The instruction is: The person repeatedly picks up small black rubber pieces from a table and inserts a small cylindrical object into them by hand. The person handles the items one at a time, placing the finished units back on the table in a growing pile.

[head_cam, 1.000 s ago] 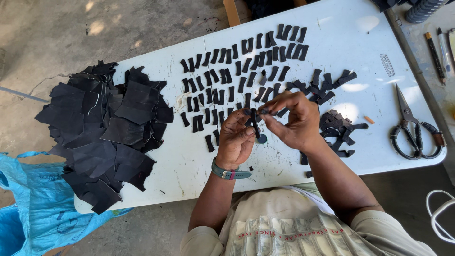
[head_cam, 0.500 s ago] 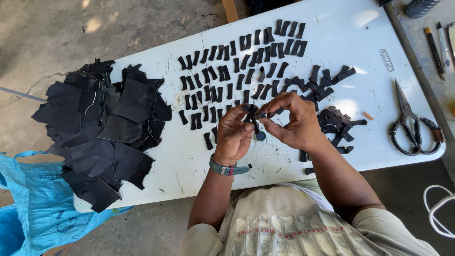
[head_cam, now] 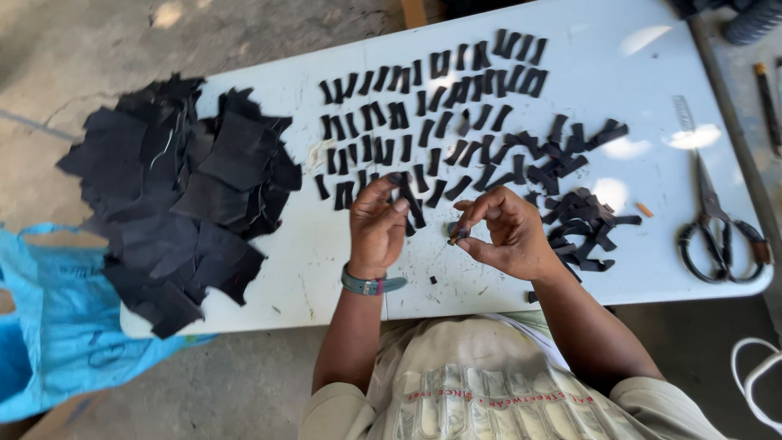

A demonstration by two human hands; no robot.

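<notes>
Left hand pinches a narrow black strip between thumb and fingers, held just above the white table. Right hand is closed at the fingertips on a tiny dark bit, too small to tell what it is. Strip looks thin, light and limp, probably leather or rubber sheet; best gripped near one end, since the middle would flop. Beyond the hands: rows of cut strips, a loose tangle of offcuts to the right, scissors further right, a pile of black sheets to the left
</notes>
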